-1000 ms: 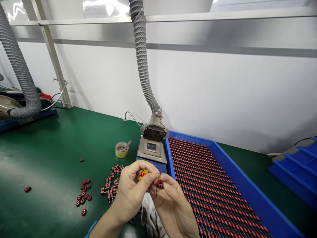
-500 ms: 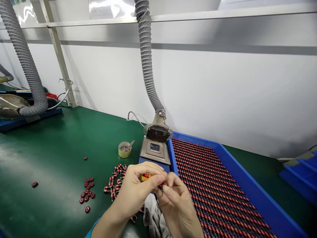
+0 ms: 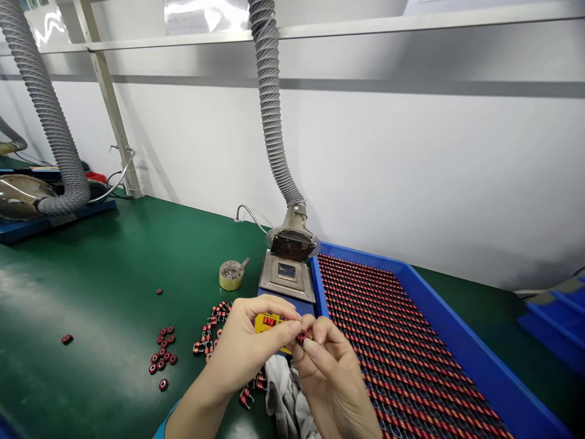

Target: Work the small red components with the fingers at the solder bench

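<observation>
Between my fingertips is a small red-and-black wire-wound ring coil (image 3: 302, 337), with its round face showing. My left hand (image 3: 260, 335) pinches it from the left with thumb and forefinger. From the right, the thumb and fingers of my right hand (image 3: 331, 366) close on the same coil. Just behind the hands stands a solder pot (image 3: 286, 280) with a square well; its yellow front panel (image 3: 269, 321) reads 373 in red digits, partly covered by my left hand. Loose coils with wire legs (image 3: 208, 329) lie left of my left hand, partly hidden by it.
A blue tray (image 3: 406, 286) filled with rows of coils stands at right. Several ring coils (image 3: 162, 353) lie on the green table. A small round tin (image 3: 231, 277) sits left of the pot. An extraction hose (image 3: 269, 110) hangs above. A grey cloth (image 3: 283, 396) lies below my hands.
The coil between my fingers has turned so its round face shows. My left hand has shifted slightly, uncovering more of the yellow panel. Both hands stay together on the coil.
</observation>
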`<move>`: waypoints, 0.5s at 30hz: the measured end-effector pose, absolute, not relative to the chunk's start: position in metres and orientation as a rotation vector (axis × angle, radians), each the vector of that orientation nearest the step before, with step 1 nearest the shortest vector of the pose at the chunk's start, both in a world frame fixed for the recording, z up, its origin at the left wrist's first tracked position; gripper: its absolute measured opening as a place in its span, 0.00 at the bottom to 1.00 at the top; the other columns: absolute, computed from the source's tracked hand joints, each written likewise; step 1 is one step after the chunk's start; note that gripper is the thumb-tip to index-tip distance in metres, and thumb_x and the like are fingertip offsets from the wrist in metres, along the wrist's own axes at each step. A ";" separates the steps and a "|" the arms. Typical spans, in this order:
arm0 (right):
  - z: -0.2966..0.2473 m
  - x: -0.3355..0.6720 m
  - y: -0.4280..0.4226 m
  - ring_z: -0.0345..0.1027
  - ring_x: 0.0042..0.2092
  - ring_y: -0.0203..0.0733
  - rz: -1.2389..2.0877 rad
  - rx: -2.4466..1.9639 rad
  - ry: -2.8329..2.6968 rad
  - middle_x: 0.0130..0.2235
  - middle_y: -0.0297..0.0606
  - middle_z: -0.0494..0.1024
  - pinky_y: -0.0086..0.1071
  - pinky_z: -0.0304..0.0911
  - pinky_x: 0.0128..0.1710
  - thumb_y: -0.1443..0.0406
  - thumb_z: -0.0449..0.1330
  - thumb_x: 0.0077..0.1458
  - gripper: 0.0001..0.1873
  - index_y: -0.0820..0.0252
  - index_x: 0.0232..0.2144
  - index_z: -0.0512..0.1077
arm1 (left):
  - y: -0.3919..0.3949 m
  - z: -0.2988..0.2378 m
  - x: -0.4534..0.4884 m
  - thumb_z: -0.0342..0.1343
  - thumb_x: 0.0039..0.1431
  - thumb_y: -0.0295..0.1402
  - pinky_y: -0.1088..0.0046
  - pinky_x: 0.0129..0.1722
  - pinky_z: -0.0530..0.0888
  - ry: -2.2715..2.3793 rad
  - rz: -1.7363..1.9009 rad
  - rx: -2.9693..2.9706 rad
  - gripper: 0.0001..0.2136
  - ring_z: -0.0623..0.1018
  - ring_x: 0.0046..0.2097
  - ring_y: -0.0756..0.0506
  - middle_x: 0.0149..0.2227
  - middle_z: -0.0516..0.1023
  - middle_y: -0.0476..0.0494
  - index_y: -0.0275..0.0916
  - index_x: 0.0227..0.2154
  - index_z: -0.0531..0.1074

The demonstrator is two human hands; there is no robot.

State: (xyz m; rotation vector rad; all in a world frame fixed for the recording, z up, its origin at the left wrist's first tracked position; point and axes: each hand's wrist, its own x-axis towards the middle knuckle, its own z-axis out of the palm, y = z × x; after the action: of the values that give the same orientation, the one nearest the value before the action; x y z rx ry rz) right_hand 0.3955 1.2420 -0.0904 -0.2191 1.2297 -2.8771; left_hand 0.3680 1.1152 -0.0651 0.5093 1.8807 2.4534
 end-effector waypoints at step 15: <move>-0.086 0.397 1.241 0.68 0.32 0.32 -2.817 -0.229 1.460 0.32 0.30 0.72 0.23 0.65 0.35 0.65 0.70 0.46 0.11 0.56 0.28 0.69 | 1.099 -0.074 0.369 0.57 0.59 0.28 0.79 0.50 0.68 2.190 2.649 0.819 0.06 0.74 0.45 0.52 0.35 0.77 0.54 0.47 0.31 0.75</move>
State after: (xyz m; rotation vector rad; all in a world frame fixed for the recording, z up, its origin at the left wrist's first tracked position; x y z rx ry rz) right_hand 0.3973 1.2411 -0.0862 -0.2286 1.4602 -2.8171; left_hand 0.3686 1.0989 -0.0737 0.8187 2.1902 2.6489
